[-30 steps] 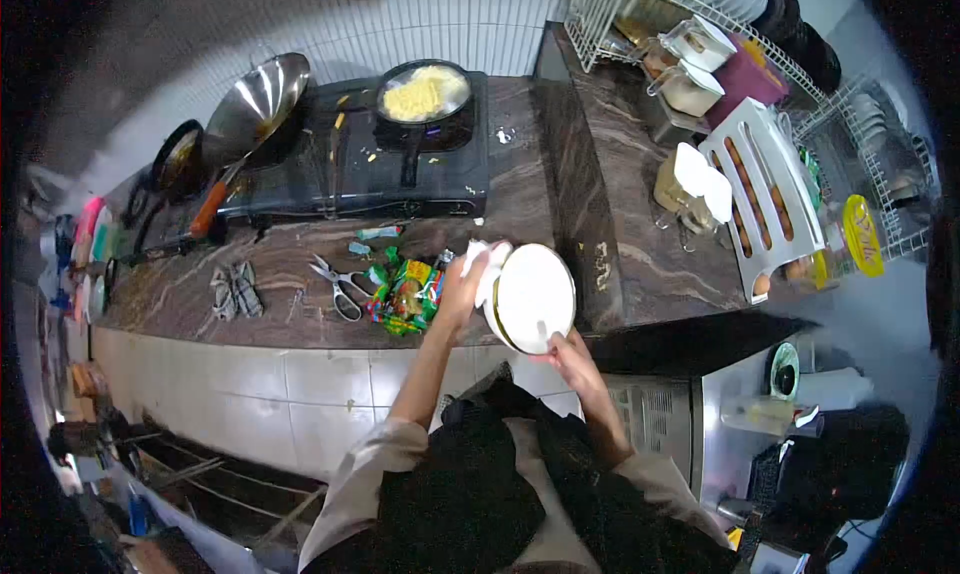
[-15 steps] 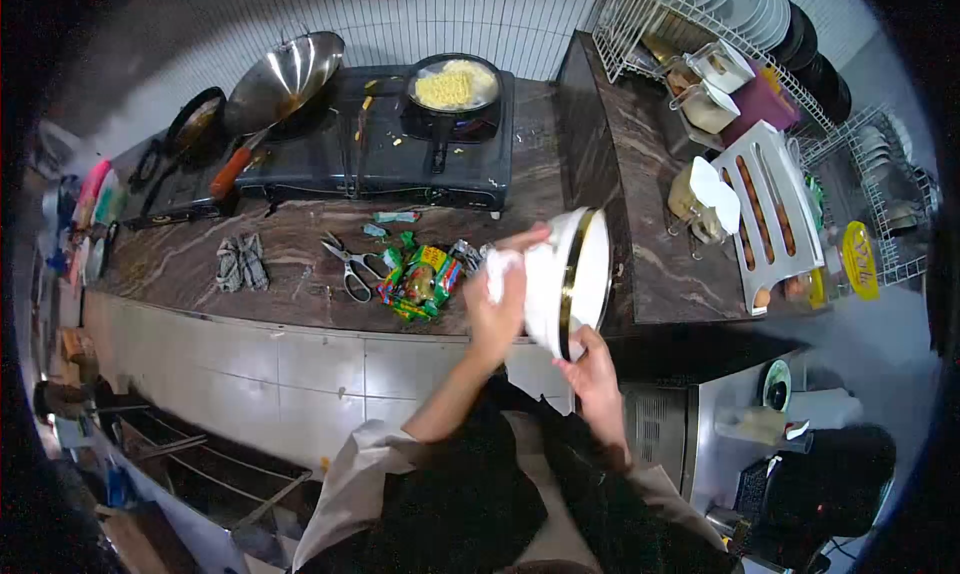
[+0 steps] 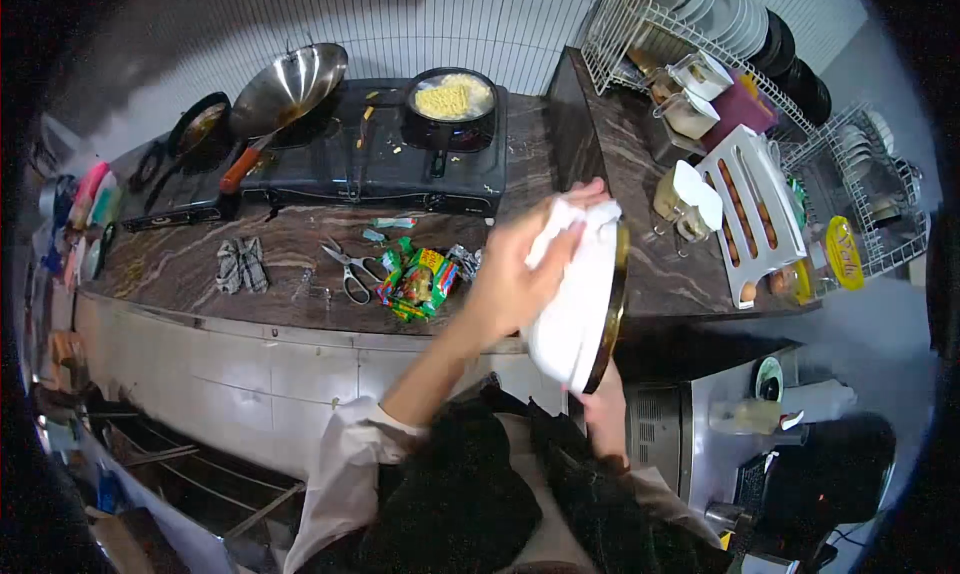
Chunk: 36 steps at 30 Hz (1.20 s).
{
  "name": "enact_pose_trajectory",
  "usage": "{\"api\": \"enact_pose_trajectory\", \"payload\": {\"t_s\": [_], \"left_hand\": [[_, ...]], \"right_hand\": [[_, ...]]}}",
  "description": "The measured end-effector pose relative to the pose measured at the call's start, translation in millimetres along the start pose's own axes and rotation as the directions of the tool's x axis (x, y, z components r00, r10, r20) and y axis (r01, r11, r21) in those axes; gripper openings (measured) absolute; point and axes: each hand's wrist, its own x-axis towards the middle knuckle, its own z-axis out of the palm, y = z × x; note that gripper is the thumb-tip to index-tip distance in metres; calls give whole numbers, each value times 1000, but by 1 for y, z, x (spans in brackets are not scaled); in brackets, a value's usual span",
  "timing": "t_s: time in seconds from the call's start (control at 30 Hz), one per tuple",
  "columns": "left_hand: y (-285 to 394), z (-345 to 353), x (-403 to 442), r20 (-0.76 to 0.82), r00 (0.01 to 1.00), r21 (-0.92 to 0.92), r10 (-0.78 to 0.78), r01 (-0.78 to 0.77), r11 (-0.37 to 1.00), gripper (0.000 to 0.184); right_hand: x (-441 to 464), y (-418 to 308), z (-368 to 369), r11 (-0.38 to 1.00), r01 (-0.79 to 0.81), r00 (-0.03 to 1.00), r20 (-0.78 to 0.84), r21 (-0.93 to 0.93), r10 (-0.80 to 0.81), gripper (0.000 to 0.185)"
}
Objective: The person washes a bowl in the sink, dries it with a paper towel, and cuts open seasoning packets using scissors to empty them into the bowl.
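A white bowl (image 3: 565, 339) with a gold and dark rim is held up on its side in front of the counter. My right hand (image 3: 605, 404) grips its lower edge; the bowl hides most of those fingers. A white tissue or cloth (image 3: 598, 214) is in my left hand (image 3: 520, 274), pressed against the bowl's upper outer side. To the left on the counter lie green and red noodle packets (image 3: 425, 282) and a pair of scissors (image 3: 350, 270).
A frying pan (image 3: 440, 126) holding a noodle block (image 3: 442, 100) in liquid sits on the stove (image 3: 385, 179), beside a wok (image 3: 290, 89). A checked cloth (image 3: 241, 265) lies at left. The egg rack (image 3: 752, 214) and dish rack (image 3: 660, 19) stand at right.
My left hand has moved up and right with the tissue, onto the bowl's upper side. The bowl has turned, its opening now facing away to the right.
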Motion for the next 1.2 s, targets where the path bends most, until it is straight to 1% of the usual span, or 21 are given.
{"api": "enact_pose_trajectory", "payload": {"t_s": [0.03, 0.1, 0.13, 0.23, 0.27, 0.3, 0.33, 0.37, 0.4, 0.43, 0.47, 0.5, 0.57, 0.7, 0.83, 0.93, 0.97, 1.07, 1.13, 1.17, 1.2], "left_hand": [[-1, -7, 15, 181, 972, -116, -152, 174, 978, 34], [0, -16, 32, 550, 760, -227, -345, 534, 815, 34], [-5, -14, 28, 549, 764, -227, -339, 526, 819, 34], [-38, 1, 5, 557, 797, -675, -234, 598, 433, 37], [-34, 6, 0, 560, 798, -674, -221, 595, 438, 37], [-29, 11, -11, 325, 883, -728, -338, 462, 506, 39], [-22, 18, -22, 62, 904, -744, -424, 325, 584, 41], [-17, 25, -32, -209, 855, -721, -475, 193, 665, 43], [-11, 33, -38, -208, 857, -730, -471, 184, 658, 43], [-1, 41, -43, -126, 971, -444, -203, 128, 887, 46], [8, 46, -47, 50, 998, -122, 36, -29, 992, 51], [15, 46, -50, 38, 999, -130, 39, -34, 991, 51], [28, 41, -51, 219, 976, -143, 10, 22, 989, 57], [44, 30, -73, 352, 936, -263, 7, 92, 961, 63], [59, 33, -76, 241, 959, -406, 151, -42, 913, 47], [75, 25, -51, 131, 912, -224, 389, -355, 908, 44], [76, 20, -40, 133, 910, -224, 393, -359, 906, 44], [72, 3, -7, 283, 936, -241, 210, -143, 960, 40], [46, 1, 3, 416, 898, -398, 143, 39, 917, 37], [34, 1, 4, 426, 894, -397, 140, 46, 917, 37], [27, -1, 7, 513, 858, -308, -38, 225, 925, 35]], "right_hand": [[-3, 0, 0, 1000, 6, 1000, 1, 2, -6, 41], [-6, 0, 3, 1000, 19, 1000, 11, 4, -20, 41], [-6, 0, 5, 1000, 28, 999, 17, 7, -28, 41], [-5, -2, 8, 998, 60, 998, 34, 13, -60, 41], [-3, -3, 9, 997, 74, 997, 35, 16, -75, 41], [-4, -3, 9, 996, 86, 996, 33, 18, -87, 41], [-3, -3, 8, 995, 98, 995, 30, 16, -98, 41], [-3, -4, 6, 994, 108, 994, 29, 10, -108, 41], [-3, -6, 4, 993, 115, 993, 29, 1, -115, 41], [-3, -8, 2, 993, 121, 992, 32, -9, -120, 41], [-4, -10, 0, 992, 123, 992, 37, -20, -123, 41], [-5, -12, -1, 992, 126, 991, 43, -29, -124, 41], [-1, -17, -5, 988, 144, 988, 58, -47, -141, 41], [1, -30, -16, 979, 181, 982, 68, -91, -175, 40], [1, -37, -25, 972, 202, 978, 71, -123, -194, 40], [-6, -33, -26, 973, 198, 979, 72, -118, -190, 40], [-5, -33, -25, 973, 203, 978, 75, -112, -195, 40], [-4, -30, -24, 972, 216, 974, 89, -95, -208, 40], [-8, -24, -23, 973, 217, 974, 88, -76, -210, 40], [-12, -20, -23, 974, 216, 974, 83, -64, -210, 40], [-14, -17, -22, 975, 216, 974, 80, -53, -212, 40]]}}
